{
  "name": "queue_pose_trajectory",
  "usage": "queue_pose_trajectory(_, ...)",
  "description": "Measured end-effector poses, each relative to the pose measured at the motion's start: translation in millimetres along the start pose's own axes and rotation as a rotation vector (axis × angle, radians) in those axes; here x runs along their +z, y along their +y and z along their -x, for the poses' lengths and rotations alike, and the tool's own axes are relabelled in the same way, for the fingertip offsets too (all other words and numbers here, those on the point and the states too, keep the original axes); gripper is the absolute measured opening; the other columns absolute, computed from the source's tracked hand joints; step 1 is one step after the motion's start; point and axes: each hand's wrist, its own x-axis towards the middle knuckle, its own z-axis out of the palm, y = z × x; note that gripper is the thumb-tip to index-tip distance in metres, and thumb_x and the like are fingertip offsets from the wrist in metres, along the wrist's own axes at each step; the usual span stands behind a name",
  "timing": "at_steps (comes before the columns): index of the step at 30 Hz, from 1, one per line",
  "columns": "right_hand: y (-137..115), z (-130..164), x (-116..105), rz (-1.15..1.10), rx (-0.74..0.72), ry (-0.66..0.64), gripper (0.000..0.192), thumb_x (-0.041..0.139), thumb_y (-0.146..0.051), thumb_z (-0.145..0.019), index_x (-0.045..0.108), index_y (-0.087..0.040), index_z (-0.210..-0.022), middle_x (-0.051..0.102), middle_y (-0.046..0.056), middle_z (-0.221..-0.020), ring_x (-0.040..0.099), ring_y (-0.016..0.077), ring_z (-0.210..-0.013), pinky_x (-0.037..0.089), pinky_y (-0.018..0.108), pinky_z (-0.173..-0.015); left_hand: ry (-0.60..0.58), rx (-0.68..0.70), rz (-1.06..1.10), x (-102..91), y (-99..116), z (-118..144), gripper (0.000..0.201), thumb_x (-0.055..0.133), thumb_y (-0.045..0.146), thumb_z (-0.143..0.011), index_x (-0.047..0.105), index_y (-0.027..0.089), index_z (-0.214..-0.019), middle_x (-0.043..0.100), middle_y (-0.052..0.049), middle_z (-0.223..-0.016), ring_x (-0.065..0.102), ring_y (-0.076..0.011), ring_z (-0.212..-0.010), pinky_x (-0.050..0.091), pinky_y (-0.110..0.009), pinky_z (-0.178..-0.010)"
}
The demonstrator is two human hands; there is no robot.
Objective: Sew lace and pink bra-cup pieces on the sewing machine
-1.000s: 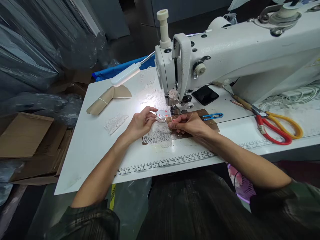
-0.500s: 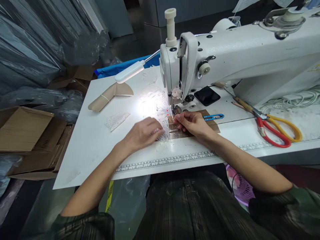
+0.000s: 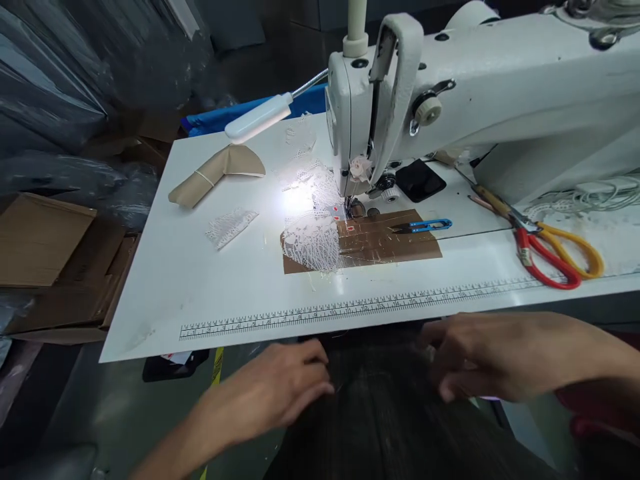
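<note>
My left hand point(image 3: 270, 390) hovers below the table's front edge, over dark fabric on my lap point(image 3: 380, 413), fingers loosely spread and empty. My right hand point(image 3: 480, 357) is also below the edge, blurred, fingers curled loosely with nothing visible in them. A piece of white lace point(image 3: 313, 241) lies flat on the brown patch point(image 3: 395, 247) of the sewing table point(image 3: 200, 293), just in front of the needle of the white sewing machine point(image 3: 450, 93). Neither hand touches the lace.
Blue thread snips point(image 3: 425, 225) lie right of the needle. Red and yellow scissors point(image 3: 550, 250) rest at the right. A small lace scrap point(image 3: 231, 225), a beige rolled piece point(image 3: 215, 170) and a lamp point(image 3: 257, 119) are on the left. Cardboard boxes point(image 3: 45, 267) stand left of the table.
Both hands let go of the lace by the needle and drew back off the table down to my lap. The lace now lies spread flat. The camera view tilted down.
</note>
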Motion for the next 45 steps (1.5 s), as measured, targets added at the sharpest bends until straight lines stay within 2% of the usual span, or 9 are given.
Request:
queue_pose_trajectory(2, 3, 5, -4, 0.074, 0.01, -0.029, 0.033, 0.048, -0.045, -0.097, 0.072, -0.025, -0.086, 0.069, 0.003, -0.102, 0.065, 0.0121, -0.077, 0.05, 0.022, -0.066, 0.231, -0.007, -0.068, -18.4, -15, -8, 0.014, 0.052, 0.021, -0.097, 0.066, 0.017, -0.099, 0.066, -0.004, -0.094, 0.062, -0.0102, -0.069, 0.049, -0.021, -0.055)
queue_pose_trajectory(4, 10, -6, -9, 0.156, 0.062, 0.083, 0.036, 0.043, -0.043, -0.1, 0.07, -0.023, -0.088, 0.066, 0.005, -0.107, 0.064, 0.0121, -0.075, 0.049, 0.025, -0.069, 0.47, 0.02, -0.245, -32.3, -38, -26, 0.015, 0.055, 0.022, -0.095, 0.065, 0.014, -0.104, 0.067, -0.007, -0.095, 0.064, -0.0151, -0.08, 0.052, -0.025, -0.06)
queue_pose_trajectory(8, 25, -51, -14, 0.365, 0.024, 0.319, 0.027, 0.047, -0.037, -0.098, 0.065, -0.017, -0.098, 0.062, 0.01, -0.104, 0.062, 0.018, -0.083, 0.048, 0.032, -0.076, 0.379, 0.081, -0.336, -42.4, -80, -68, 0.02, 0.055, 0.028, -0.095, 0.065, 0.014, -0.107, 0.066, -0.011, -0.103, 0.063, -0.0205, -0.093, 0.055, -0.032, -0.072)
queue_pose_trajectory(13, 28, -104, -6, 0.434, -0.092, 0.398, 0.035, 0.063, -0.034, -0.088, 0.057, -0.017, -0.118, 0.055, 0.012, -0.122, 0.059, 0.0219, -0.097, 0.048, 0.033, -0.076, 0.373, 0.034, -0.054, -38.5, -95, -93, 0.02, 0.051, 0.03, -0.096, 0.063, 0.016, -0.09, 0.065, -0.007, -0.093, 0.061, -0.0162, -0.084, 0.05, -0.03, -0.073)
queue_pose_trajectory(18, 25, -137, -4, 0.373, -0.056, 0.502, 0.022, 0.06, -0.037, -0.091, 0.06, -0.016, -0.097, 0.061, 0.009, -0.103, 0.055, 0.0173, -0.079, 0.037, 0.029, -0.063, 0.499, -0.173, 0.317, -33.7, -99, -94, 0.027, 0.052, 0.039, -0.094, 0.06, 0.016, -0.084, 0.059, -0.001, -0.073, 0.049, -0.0108, -0.063, 0.041, -0.024, -0.059)
queue_pose_trajectory(21, 26, -143, -6, 0.21, -0.062, 0.541, 0.016, 0.054, -0.03, -0.093, 0.058, -0.017, -0.086, 0.061, 0.005, -0.087, 0.05, 0.0131, -0.071, 0.034, 0.028, -0.062, 0.5, -0.21, 0.396, -33.0, -100, -94, 0.031, 0.054, 0.045, -0.092, 0.062, 0.016, -0.084, 0.057, 0.0, -0.069, 0.046, -0.0103, -0.059, 0.037, -0.024, -0.055)
queue_pose_trajectory(27, 31, -141, -7, -0.052, -0.043, 0.584, 0.016, 0.056, -0.032, -0.09, 0.055, -0.017, -0.086, 0.055, 0.0, -0.069, 0.045, 0.0104, -0.062, 0.034, 0.027, -0.059, 0.528, -0.228, 0.18, -33.2, -95, -97, 0.027, 0.073, 0.043, -0.078, 0.068, 0.019, -0.089, 0.066, 0.0, -0.076, 0.055, -0.0124, -0.068, 0.042, -0.027, -0.066)
queue_pose_trajectory(36, 31, -142, 5, -0.031, -0.094, 0.655, 0.027, 0.068, -0.039, -0.083, 0.059, -0.015, -0.094, 0.054, -0.001, -0.072, 0.046, 0.0099, -0.063, 0.035, 0.026, -0.062, 0.549, -0.405, 0.776, -36.7, -90, -96, 0.03, 0.068, 0.044, -0.083, 0.064, 0.015, -0.08, 0.056, 0.0, -0.064, 0.046, -0.0076, -0.052, 0.037, -0.02, -0.047)
queue_pose_trajectory(45, 26, -146, 2, -0.251, 0.036, 0.644, 0.019, 0.059, -0.033, -0.089, 0.064, -0.016, -0.083, 0.059, 0.001, -0.07, 0.046, 0.0108, -0.061, 0.036, 0.028, -0.061, 0.576, -0.426, 0.854, -37.6, -87, -97, 0.033, 0.072, 0.046, -0.079, 0.059, 0.016, -0.075, 0.048, 0.005, -0.058, 0.037, -0.0054, -0.047, 0.028, -0.019, -0.043)
